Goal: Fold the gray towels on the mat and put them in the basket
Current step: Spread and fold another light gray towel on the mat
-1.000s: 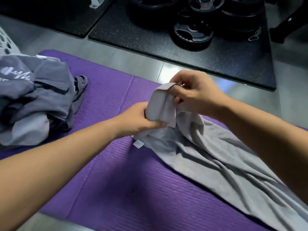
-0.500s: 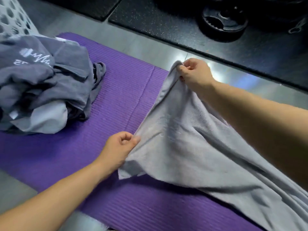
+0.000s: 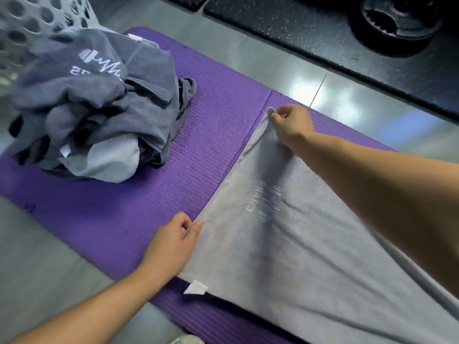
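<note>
A light gray towel (image 3: 285,244) is stretched out over the purple mat (image 3: 149,194), running off to the lower right. My right hand (image 3: 290,125) pinches its far corner. My left hand (image 3: 173,242) pinches the near end of the same short edge, just above a white label (image 3: 195,287). The edge between my hands is pulled straight. A heap of darker gray towels (image 3: 99,103) lies on the mat's left end. The white perforated basket (image 3: 29,21) stands behind the heap at the top left.
Gray floor tiles (image 3: 248,58) surround the mat. A black rubber floor mat (image 3: 298,26) with a weight plate (image 3: 397,23) on it lies at the far side. The toe of a shoe (image 3: 186,340) shows at the bottom edge.
My hands have moved apart along the towel's short edge, left hand nearer me, right hand away. The bunched towel has opened out and spread flat on the mat.
</note>
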Demonstrator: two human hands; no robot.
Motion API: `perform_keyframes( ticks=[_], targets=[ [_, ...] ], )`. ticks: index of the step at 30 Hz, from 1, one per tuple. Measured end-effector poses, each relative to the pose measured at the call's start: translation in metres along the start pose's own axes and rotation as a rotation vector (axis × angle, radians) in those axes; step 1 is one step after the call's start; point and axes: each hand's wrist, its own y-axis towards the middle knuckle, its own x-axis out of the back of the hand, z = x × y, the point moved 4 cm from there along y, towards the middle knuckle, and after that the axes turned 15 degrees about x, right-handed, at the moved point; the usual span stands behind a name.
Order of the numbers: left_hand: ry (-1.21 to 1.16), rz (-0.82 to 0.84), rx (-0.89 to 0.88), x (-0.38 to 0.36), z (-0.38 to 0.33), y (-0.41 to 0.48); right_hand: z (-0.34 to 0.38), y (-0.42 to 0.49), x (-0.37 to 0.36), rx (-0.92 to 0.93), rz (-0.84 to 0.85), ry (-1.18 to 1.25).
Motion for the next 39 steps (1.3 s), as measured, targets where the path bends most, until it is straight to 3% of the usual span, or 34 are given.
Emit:
perform_keyframes(
  ticks=[5,9,11,15,18,22,30,32,36,39],
  targets=[
    [0.452,-0.139,-0.063,0.017,-0.011,0.007,0.007,-0.020,0.012,0.100,-0.006,0.045],
    [0.450,-0.275,-0.355,0.014,-0.058,0.006,-0.052,-0.067,0.081,0.065,-0.021,-0.110],
    [0.502,-0.229,-0.512,0.001,-0.094,0.003,-0.106,-0.103,0.128,-0.038,-0.021,-0.185],
    [0.683,0.063,-0.677,-0.046,-0.175,-0.013,-0.203,-0.187,0.214,-0.295,-0.026,-0.193],
    [0.830,0.232,-0.690,-0.086,-0.221,-0.027,-0.241,-0.230,0.249,-0.331,0.035,-0.207],
    [0.993,0.249,-0.664,-0.133,-0.269,-0.050,-0.264,-0.242,0.264,-0.263,0.067,-0.223],
    [0.927,0.078,-0.337,-0.217,-0.272,-0.081,-0.282,-0.234,0.263,-0.074,0.287,-0.380],
    [0.854,0.035,-0.296,-0.224,-0.274,-0.086,-0.281,-0.236,0.261,0.018,0.269,-0.434],
    [0.799,0.032,-0.278,-0.238,-0.283,-0.095,-0.285,-0.248,0.265,0.062,0.115,-0.244],
    [0.797,0.058,-0.266,-0.245,-0.288,-0.095,-0.288,-0.252,0.274,0.047,0.213,-0.275]
  ],
)
